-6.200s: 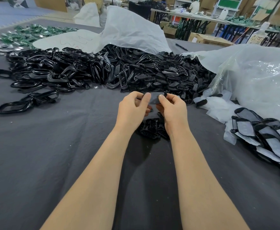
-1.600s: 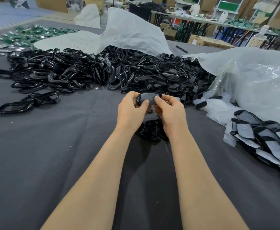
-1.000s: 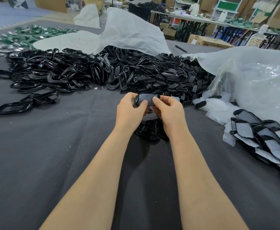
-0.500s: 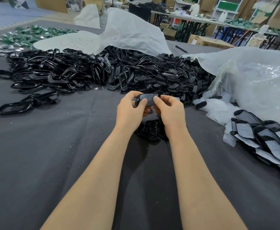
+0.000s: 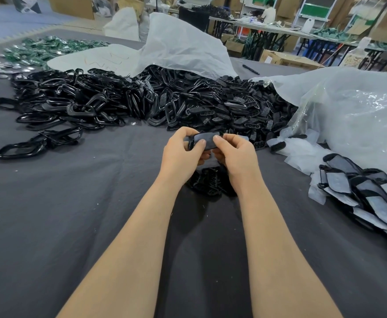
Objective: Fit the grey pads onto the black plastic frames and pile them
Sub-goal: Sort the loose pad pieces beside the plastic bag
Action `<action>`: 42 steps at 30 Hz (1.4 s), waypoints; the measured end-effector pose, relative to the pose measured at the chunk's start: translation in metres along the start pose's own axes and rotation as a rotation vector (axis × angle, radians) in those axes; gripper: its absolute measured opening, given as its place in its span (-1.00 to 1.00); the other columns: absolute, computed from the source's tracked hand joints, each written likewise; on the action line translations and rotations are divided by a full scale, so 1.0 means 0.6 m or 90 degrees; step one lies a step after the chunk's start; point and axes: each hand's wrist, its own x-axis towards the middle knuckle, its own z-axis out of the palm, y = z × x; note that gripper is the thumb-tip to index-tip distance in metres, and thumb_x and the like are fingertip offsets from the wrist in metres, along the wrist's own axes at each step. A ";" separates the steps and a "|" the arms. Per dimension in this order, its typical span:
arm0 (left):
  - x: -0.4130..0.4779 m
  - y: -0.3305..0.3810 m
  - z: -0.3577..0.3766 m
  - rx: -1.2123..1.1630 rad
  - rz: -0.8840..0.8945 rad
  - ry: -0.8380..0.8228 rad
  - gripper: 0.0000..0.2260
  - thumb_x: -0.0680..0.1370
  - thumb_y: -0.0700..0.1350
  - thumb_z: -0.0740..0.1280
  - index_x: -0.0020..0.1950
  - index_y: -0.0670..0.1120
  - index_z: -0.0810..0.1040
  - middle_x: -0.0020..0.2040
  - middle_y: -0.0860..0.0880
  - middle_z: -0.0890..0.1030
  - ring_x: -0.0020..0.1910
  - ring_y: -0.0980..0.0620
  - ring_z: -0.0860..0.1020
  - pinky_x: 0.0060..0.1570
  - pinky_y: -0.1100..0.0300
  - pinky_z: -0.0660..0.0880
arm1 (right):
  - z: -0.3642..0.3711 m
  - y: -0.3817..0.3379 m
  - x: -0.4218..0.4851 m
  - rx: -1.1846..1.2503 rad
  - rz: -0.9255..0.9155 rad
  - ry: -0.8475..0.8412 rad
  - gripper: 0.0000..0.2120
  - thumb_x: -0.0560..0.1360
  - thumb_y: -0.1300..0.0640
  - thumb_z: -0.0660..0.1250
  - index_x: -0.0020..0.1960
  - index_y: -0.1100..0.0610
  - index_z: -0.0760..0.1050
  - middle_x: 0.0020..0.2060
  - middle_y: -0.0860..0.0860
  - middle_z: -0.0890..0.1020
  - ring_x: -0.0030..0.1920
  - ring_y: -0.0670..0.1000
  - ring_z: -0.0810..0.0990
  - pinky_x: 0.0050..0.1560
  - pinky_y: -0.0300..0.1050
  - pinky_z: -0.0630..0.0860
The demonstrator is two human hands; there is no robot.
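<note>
both hands, left (image 5: 180, 150) and right (image 5: 235, 152), pinched one frame (image 5: 205, 141); thumbs should have pressed the pad flat, edges seated evenly.

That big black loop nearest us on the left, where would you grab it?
Pinch the loop at its left end from above, with a finger through the opening. It lies flat on the cloth and that end is free, while its right end is tangled with other loops.

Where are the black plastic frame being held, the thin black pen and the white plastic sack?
black plastic frame (image 5: 208, 140): head view, its middle.
thin black pen (image 5: 251, 70): head view, mid-barrel.
white plastic sack (image 5: 187, 42): head view, raised fold.
</note>
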 end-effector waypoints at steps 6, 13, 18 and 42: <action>-0.002 0.000 0.000 -0.034 -0.028 -0.005 -0.88 0.56 -0.13 0.37 -0.08 0.02 0.44 -0.23 0.00 0.68 -0.28 0.13 0.67 -0.30 0.26 0.59 | -0.002 -0.006 -0.006 -0.076 -0.038 -0.025 -0.91 0.55 0.19 0.32 -0.13 0.15 0.53 -0.22 0.08 0.61 -0.17 0.04 0.55 0.00 0.10 0.54; -0.001 -0.002 0.000 -0.018 -0.017 -0.051 -0.85 0.59 -0.19 0.32 -0.09 0.06 0.51 -0.13 -0.05 0.68 -0.25 0.08 0.69 -0.30 0.26 0.59 | -0.010 -0.006 -0.008 -0.102 -0.075 -0.055 -0.92 0.56 0.20 0.31 -0.11 0.14 0.54 -0.22 0.04 0.64 -0.18 -0.02 0.58 -0.06 -0.06 0.55; -0.002 -0.002 0.003 -0.067 -0.040 -0.010 -0.85 0.61 -0.22 0.27 -0.06 0.03 0.48 -0.14 -0.08 0.67 -0.28 0.09 0.68 -0.29 0.27 0.59 | 0.004 -0.006 -0.012 -0.119 -0.161 0.067 -0.93 0.56 0.22 0.28 -0.04 0.09 0.52 -0.18 -0.02 0.61 -0.15 -0.09 0.58 -0.11 -0.35 0.50; 0.001 -0.005 0.003 0.085 0.068 0.081 -0.78 0.58 -0.16 0.31 -0.16 0.15 0.43 -0.22 0.13 0.58 -0.32 0.40 0.52 -0.40 0.50 0.41 | 0.043 -0.005 -0.028 -0.264 -0.243 0.082 -0.95 0.54 0.27 0.28 -0.04 0.14 0.47 0.00 0.07 0.50 -0.17 -0.13 0.45 -0.08 -0.29 0.45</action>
